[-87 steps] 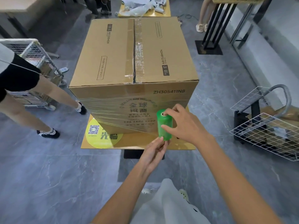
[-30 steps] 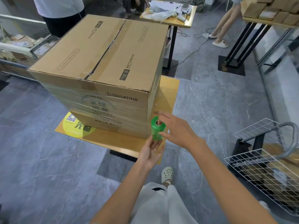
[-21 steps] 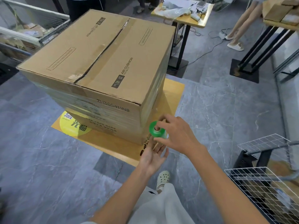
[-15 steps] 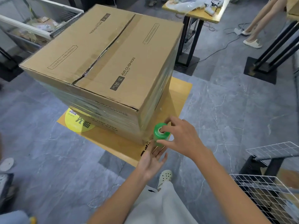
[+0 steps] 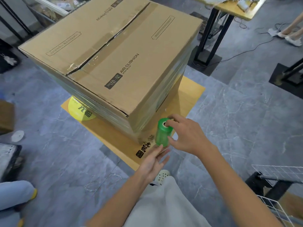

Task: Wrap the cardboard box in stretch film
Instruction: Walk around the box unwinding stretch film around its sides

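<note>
Gripping green film roll (image 5: 162, 134) by its top, right hand (image 5: 188, 136) curled | left hand (image 5: 153, 163) straight-fingered, touching its base | roll upright beside cardboard box (image 5: 114, 54) corner, above near edge of yellow board (image 5: 188, 95)

Roll (image 5: 162, 134): you've carried it past the corner of the box (image 5: 114, 54) — onto the right side.
Film (image 5: 165, 95): seemingly wraps that corner now.

basket (image 5: 278, 179) cropped (right edge), roll (image 5: 162, 134) base hidden
</note>
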